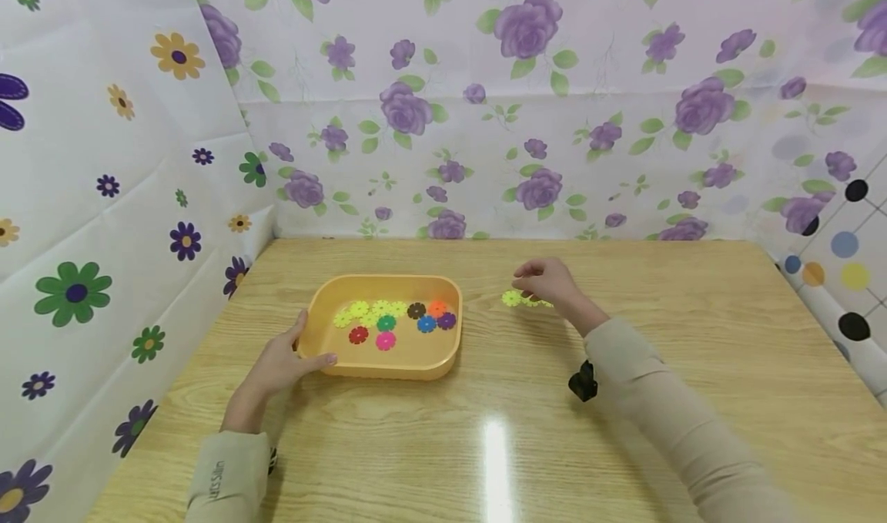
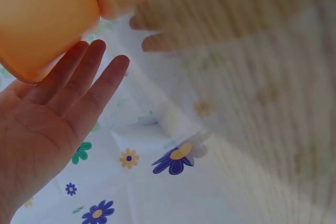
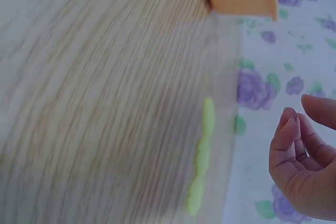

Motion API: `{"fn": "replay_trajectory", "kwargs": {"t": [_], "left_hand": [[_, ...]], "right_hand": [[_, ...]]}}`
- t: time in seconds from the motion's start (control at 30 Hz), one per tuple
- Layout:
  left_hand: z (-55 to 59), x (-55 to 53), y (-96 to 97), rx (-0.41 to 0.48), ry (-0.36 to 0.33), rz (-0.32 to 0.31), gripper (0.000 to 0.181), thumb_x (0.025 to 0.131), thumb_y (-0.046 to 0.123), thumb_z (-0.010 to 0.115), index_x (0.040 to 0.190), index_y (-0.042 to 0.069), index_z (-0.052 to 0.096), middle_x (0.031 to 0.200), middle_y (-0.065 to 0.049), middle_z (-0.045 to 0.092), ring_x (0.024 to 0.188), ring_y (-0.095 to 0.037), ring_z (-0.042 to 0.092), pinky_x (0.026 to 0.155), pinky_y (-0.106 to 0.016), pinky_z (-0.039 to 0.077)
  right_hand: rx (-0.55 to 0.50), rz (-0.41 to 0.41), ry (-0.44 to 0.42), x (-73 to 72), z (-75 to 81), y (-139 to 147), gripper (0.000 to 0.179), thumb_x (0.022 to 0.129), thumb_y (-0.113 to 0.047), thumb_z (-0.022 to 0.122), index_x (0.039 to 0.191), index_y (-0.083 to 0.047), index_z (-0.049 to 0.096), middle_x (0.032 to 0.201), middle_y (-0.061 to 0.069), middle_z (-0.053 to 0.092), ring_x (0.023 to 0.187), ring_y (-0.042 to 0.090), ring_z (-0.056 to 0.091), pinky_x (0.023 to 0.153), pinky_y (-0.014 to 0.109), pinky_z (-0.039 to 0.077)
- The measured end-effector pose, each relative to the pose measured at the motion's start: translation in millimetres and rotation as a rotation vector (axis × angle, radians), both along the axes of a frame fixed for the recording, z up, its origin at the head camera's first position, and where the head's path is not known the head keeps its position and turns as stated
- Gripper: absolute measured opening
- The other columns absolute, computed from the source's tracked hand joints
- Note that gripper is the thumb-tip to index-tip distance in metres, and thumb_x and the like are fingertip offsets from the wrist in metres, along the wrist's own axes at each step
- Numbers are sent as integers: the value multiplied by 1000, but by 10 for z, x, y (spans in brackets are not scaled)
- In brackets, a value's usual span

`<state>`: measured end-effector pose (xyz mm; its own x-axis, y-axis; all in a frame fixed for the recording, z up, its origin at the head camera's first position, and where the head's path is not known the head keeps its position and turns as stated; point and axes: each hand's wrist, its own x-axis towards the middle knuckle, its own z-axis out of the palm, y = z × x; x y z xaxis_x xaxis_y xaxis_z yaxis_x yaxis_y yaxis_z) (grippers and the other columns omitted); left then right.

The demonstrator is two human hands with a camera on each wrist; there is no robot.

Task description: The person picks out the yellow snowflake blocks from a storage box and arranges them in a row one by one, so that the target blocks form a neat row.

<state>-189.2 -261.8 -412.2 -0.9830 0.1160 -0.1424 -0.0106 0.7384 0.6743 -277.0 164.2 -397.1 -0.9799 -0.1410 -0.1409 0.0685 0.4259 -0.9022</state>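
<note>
Left hand (image 1: 279,363) grips the tray (image 1: 423,351), likely to steady it; right hand (image 1: 550,283), loosely curled, empty, hovers by yellow discs (image 1: 511,299).

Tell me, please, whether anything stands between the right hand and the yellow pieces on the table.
Nothing visible does: the right hand is above those yellow pieces, with only a gap between. The tray stands to their left, out of the way.
</note>
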Motion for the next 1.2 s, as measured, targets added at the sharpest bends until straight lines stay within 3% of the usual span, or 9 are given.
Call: {"fn": "replay_trajectory", "kwargs": {"t": [0.33,0.5,0.63,0.73,0.87,0.97,1.1,1.2], "left_hand": [[19,-1,13,5,-16,-5,105,77,40,70,143,-3,1,147,-27,8,132,-43,17,103,-53,23],[38,-3,14,7,-21,-2,105,77,40,70,143,-2,0,147,-27,8,132,-43,16,103,-52,23],[37,4,16,7,-21,1,106,77,41,70,143,-2,0,147,-26,8,132,-42,17,103,-52,23],[26,3,6,2,-23,3,106,77,41,70,143,-2,0,147,-26,7,132,-42,16,104,-52,22],[25,9,-17,-6,-30,13,106,77,42,70,143,-2,0,148,-26,7,132,-43,15,104,-53,22],[23,9,-19,-5,-28,15,107,76,42,71,144,-2,0,148,-25,7,133,-42,15,104,-53,22],[8,-4,-9,-2,-15,11,106,76,41,71,144,-2,1,148,-25,8,132,-42,16,104,-52,23],[9,-3,-3,-1,-14,11,106,77,40,71,144,-2,1,148,-25,8,132,-42,17,103,-52,23]], "right_hand": [[-26,47,32,48,115,-306,28,85,-8,62,109,6,60,88,12,63,75,25,62,75,45,51],[-29,75,52,64,157,-449,26,84,-8,63,107,4,62,83,11,63,78,30,62,65,33,53],[-40,97,55,75,175,-566,25,83,-8,65,107,2,63,83,12,64,74,26,63,60,28,52],[-47,114,53,75,169,-669,27,83,-9,65,108,1,64,85,12,64,70,20,62,61,29,52],[-77,145,45,63,138,-833,30,83,-8,65,111,2,62,87,12,65,79,31,63,63,29,53],[-113,162,28,62,132,-941,32,83,-7,64,114,3,61,89,14,65,89,39,60,69,36,53],[-146,174,8,45,124,-1049,33,84,-5,63,115,4,60,91,15,65,90,40,60,77,46,51],[-146,188,9,19,100,-1120,33,83,-5,64,115,4,60,90,15,66,89,39,60,76,44,51]]}}
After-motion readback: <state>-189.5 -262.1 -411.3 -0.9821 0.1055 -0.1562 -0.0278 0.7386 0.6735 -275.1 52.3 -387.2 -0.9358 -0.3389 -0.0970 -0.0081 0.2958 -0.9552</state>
